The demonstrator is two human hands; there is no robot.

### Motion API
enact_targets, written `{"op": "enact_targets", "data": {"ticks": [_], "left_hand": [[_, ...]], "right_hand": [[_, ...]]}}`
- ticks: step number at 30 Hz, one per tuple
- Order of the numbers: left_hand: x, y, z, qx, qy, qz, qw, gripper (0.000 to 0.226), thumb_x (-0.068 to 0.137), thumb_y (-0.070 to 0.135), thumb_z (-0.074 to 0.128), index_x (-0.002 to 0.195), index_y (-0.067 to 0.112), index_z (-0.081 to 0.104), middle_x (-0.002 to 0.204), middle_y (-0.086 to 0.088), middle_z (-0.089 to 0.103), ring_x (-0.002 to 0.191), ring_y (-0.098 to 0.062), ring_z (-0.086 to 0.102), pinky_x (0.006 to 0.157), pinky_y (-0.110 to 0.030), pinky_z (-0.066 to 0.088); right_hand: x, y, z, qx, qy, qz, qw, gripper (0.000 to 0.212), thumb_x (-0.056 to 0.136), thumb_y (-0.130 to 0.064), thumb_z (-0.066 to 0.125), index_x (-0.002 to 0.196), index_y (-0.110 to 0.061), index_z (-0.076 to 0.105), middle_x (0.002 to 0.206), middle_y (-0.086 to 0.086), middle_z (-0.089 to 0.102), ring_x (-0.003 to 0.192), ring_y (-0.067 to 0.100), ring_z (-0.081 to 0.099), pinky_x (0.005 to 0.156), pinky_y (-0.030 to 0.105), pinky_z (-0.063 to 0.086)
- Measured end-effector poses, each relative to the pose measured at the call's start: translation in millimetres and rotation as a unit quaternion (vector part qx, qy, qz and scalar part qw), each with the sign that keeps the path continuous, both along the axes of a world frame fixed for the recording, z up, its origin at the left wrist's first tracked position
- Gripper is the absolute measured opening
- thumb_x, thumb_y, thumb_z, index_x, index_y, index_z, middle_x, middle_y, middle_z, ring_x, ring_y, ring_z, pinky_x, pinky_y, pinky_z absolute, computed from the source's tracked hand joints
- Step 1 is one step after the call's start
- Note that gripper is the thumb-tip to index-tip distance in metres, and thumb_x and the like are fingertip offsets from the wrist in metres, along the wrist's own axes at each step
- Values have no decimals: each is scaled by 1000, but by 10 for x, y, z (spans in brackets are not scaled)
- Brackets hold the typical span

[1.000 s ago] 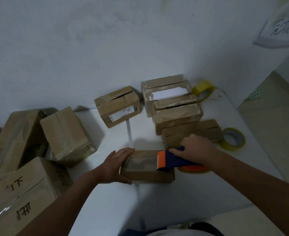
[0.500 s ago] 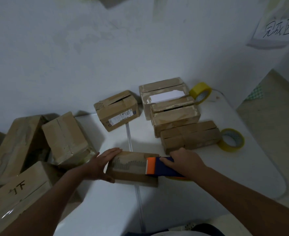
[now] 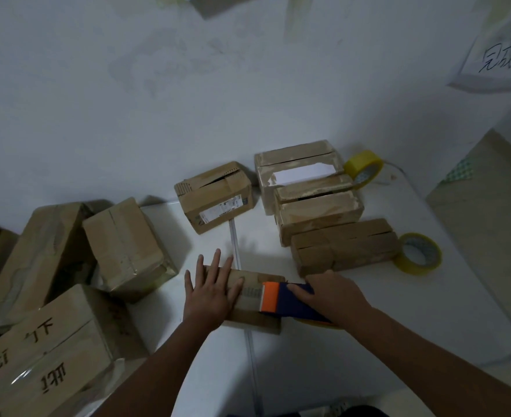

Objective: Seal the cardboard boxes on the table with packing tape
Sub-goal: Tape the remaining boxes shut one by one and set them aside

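Small cardboard box point(image 3: 249, 299) at near centre of white surface point(image 3: 428, 311). Left hand point(image 3: 210, 291) flat on its top, fingers straight and spread. Right hand point(image 3: 335, 296) wrapped round blue-orange tape dispenser point(image 3: 290, 300), orange end on box top. Yellow tape roll point(image 3: 418, 254) at 2 o'clock from box, lying flat. Dim light; tape strip on box hard to make out.

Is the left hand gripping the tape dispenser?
No: the left hand lies flat, fingers spread, on the small box, while the right hand holds the tape dispenser.
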State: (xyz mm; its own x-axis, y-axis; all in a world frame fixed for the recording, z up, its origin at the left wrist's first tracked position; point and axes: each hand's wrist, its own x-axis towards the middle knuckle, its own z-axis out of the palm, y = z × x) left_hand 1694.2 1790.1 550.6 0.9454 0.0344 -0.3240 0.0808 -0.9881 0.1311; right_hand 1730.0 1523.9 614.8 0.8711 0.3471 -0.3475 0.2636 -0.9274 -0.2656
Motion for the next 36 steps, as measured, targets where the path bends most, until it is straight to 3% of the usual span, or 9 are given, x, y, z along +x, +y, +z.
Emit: {"op": "enact_targets", "data": {"ticks": [5,9,13,17,21,23,26,32,36], "left_hand": [[21,11,5,19,8,-7,1000,86,75,78,-23,151,38,-24,160,5,-31,145,-28,-32,120,-58,-4],[31,7,2,18,10,-6,1000,80,80,73,-14,151,38,-23,159,5,-30,146,-28,-29,120,-58,-4],[40,-29,34,38,11,-12,999,79,81,71,-13,151,36,-24,158,1,-34,145,-31,-30,119,-59,-7],[-32,-346,223,48,-52,-39,997,68,100,55,16,156,29,-13,160,-3,-29,147,-31,-27,120,-54,-9],[-155,-789,143,-13,-24,-65,998,73,87,58,-10,156,33,-10,161,5,-24,147,-27,-27,118,-60,-8],[-170,-821,6,16,-22,-63,998,68,91,57,-6,155,35,-14,162,2,-21,147,-33,-25,115,-68,-5],[-180,-799,-105,31,-23,-55,998,64,96,58,-3,155,35,-14,164,0,-16,148,-34,-22,113,-71,-2],[-185,-801,-127,45,-23,-82,995,89,76,66,-35,155,31,-16,163,-2,-23,146,-34,-28,112,-71,-8],[-173,-801,-136,50,-26,-78,995,80,81,65,-28,154,32,-20,162,0,-25,145,-32,-31,113,-69,-10]], "right_hand": [[-35,-177,-148,59,-10,-14,998,50,92,-66,36,64,-25,46,63,-6,50,57,7,47,55,23,36],[-40,-585,-241,34,4,-27,999,52,92,-67,34,64,-25,47,61,-5,50,56,6,50,56,23,40],[-68,-581,-325,21,17,-29,999,53,92,-68,34,63,-24,42,62,-5,47,56,9,47,51,24,33],[-114,-482,-411,28,26,-48,998,52,93,-66,36,64,-23,42,64,-5,45,64,14,51,58,27,38],[-140,-473,-445,54,44,-72,995,54,93,-65,38,72,-18,54,68,-1,53,67,16,56,61,28,42],[-139,-459,-465,65,43,-77,994,58,92,-66,38,79,-14,61,73,1,58,67,16,58,63,30,46],[-162,-517,-502,62,30,-62,996,58,93,-65,36,82,-14,59,72,0,55,65,16,57,60,29,44],[-184,-771,-496,80,9,-25,996,48,95,-63,35,78,-20,49,65,-6,49,58,12,50,48,21,31],[-205,-982,-530,80,15,-36,996,52,94,-63,36,74,-18,51,63,-5,51,58,13,55,51,24,36]]}}
